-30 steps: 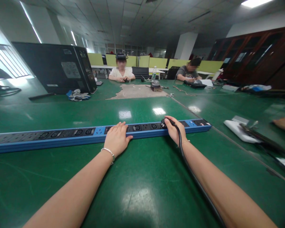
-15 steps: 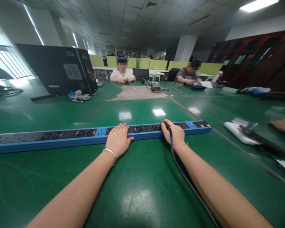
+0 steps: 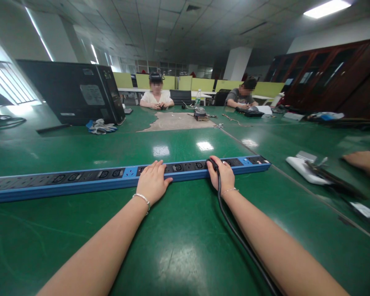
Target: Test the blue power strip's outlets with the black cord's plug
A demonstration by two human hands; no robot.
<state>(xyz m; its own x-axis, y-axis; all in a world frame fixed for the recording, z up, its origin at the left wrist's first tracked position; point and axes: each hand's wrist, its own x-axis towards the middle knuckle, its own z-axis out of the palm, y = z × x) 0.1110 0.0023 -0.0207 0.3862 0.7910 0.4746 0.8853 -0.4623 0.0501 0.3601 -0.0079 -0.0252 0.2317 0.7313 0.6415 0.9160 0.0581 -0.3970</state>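
Observation:
A long blue power strip with black and blue socket faces lies across the green table. My left hand is closed over its middle, fingers reaching to the far edge and the thumb along the near side. Farther right, my right hand grips a black plug at the strip's sockets. The fingers partly cover this plug, so how deep it sits cannot be seen. From it a black cord runs down beside my right forearm and out of the bottom of the view.
A black computer case stands at the back left, with gloves before it. Right of the strip lie a white device and dark blurred parts. Another person's hand shows at the right edge. Two people sit across the table.
The view has shifted slightly, so most things appear a little farther left. Both my hands keep their places on the strip and the plug.

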